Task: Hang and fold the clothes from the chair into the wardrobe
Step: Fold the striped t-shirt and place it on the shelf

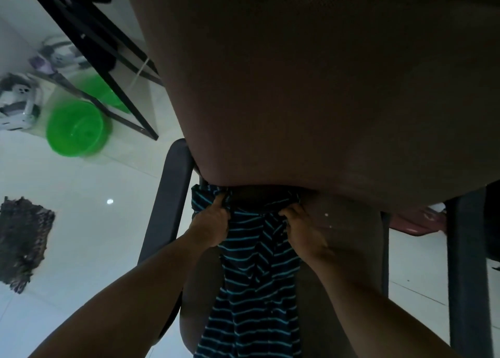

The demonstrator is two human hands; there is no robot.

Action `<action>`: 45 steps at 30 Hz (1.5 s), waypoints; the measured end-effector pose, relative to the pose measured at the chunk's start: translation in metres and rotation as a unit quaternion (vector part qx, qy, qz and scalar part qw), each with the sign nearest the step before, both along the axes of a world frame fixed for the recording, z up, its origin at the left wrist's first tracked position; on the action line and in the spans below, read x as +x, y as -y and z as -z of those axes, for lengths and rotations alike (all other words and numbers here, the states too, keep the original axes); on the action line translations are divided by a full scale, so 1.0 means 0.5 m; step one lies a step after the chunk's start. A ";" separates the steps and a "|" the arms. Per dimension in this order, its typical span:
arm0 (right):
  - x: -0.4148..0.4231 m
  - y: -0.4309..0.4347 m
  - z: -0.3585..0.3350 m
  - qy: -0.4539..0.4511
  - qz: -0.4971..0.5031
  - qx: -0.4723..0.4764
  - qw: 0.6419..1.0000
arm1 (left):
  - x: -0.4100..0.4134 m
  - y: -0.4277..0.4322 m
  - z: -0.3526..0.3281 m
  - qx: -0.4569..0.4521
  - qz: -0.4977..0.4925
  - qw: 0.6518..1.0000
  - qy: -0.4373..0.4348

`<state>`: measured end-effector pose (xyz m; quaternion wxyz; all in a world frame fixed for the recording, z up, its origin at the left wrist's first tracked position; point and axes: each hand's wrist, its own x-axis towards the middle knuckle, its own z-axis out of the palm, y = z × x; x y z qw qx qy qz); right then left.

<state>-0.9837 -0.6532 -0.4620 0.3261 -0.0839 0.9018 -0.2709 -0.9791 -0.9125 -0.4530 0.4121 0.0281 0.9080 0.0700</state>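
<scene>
Chair: We found the brown chair (324, 87) filling the view from 11 o'clock round to 3 o'clock with its backrest. Its seat lay below that, toward 6 o'clock.
Armrests: We noted a dark left armrest (167, 203) at 8 o'clock and a dark right armrest (465, 263) at 4 o'clock.
Striped garment: We recorded the striped garment (257, 290), dark with thin teal lines, lying on the seat. It ran from the gap under the backrest down to the frame edge at 6 o'clock, and its upper end was bunched and creased.
Left hand: The left hand (209, 222) sat at 7 o'clock. Its fingers were curled round the garment's upper left edge, just beneath the backrest.
Right hand: The right hand (300, 227) sat at 5 o'clock. Its fingers were curled into the gathered cloth at the garment's upper right edge.
Spacing: The two hands were apart, with a band of striped cloth between them.
Forearms: Both were bare and entered from the lower edge, at 7 and 5 o'clock.
Floor: We saw pale glossy tiles (89, 222) to the left of the chair.
Green basin: A green basin (74, 130) stood on the tiles at 9 o'clock, blurred.
Black frame: A black frame (94, 49) of thin bars crossed at 10 o'clock. We could not tell what furniture it belonged to.
Dark mat: A dark mat (24, 241) lay on the tiles at 8 o'clock, by the left edge.
Red item: A red item (416, 221) showed at 4 o'clock beside the right armrest, partly hidden. We could not tell what it was.
</scene>
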 end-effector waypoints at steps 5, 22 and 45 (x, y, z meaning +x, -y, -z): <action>0.006 -0.013 -0.034 -0.093 -0.018 0.063 0.993 | 0.021 -0.001 -0.023 0.013 0.029 0.998 -0.047; 0.094 -0.064 -0.299 -0.085 -0.095 0.082 0.988 | 0.094 0.017 -0.321 0.172 -0.062 0.928 -0.324; 0.637 -0.145 -1.250 -0.463 0.059 -0.064 0.882 | 0.551 0.063 -1.246 0.304 0.018 0.776 -0.552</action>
